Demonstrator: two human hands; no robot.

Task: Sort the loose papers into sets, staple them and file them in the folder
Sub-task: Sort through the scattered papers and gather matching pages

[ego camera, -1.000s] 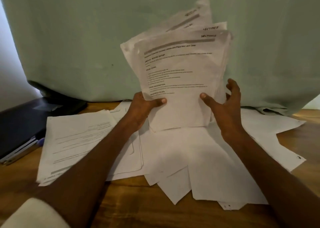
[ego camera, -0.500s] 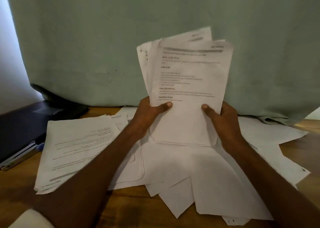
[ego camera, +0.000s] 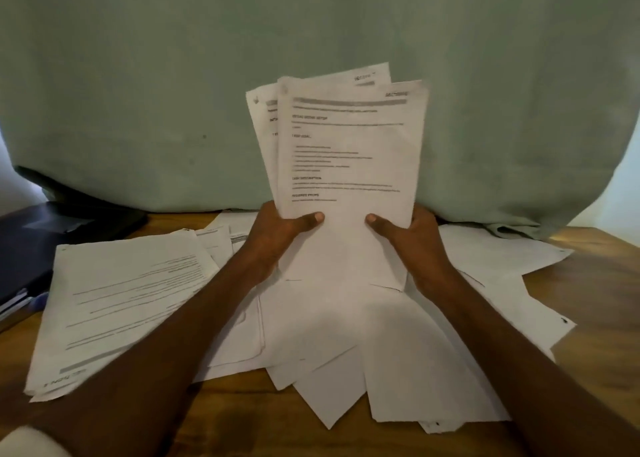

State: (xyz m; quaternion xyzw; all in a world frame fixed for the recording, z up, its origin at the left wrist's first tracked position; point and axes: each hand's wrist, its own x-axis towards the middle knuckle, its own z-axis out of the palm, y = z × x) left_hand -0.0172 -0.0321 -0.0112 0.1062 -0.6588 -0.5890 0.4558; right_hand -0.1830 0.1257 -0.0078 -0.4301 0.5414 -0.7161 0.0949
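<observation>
**Desk:** Head camera, looking down: what do both hands have?

**Reporter:** A sheaf of printed pages (ego camera: 349, 165), held upright at 12 o'clock above the wooden table (ego camera: 599, 283). The left hand (ego camera: 273, 238) grips its lower left edge, thumb curled across the front; the right hand (ego camera: 415, 245) grips the lower right edge the same way. The sheets are fanned at the top, not squared, and their bottom edges meet the loose papers (ego camera: 398, 352) spread below.

**Desk:** Where is everything else?

**Reporter:** A separate stack of printed pages (ego camera: 117, 304) lies at 9 o'clock. A dark folder (ego camera: 24, 248) sits at 10 o'clock, partly under a green cloth (ego camera: 173, 75). No stapler can be made out.

**Desk:** What could go wrong?

**Reporter:** My reading: the set is being evened up. With the corners splayed, a staple now would likely miss the rear sheets. Tapping the sheaf down onto the scattered papers rather than bare wood could leave it skewed, or catch a stray page into the wrong set. The pile's near edge at 6 o'clock also looks close to the table's edge, so a nudge could send sheets off.
</observation>
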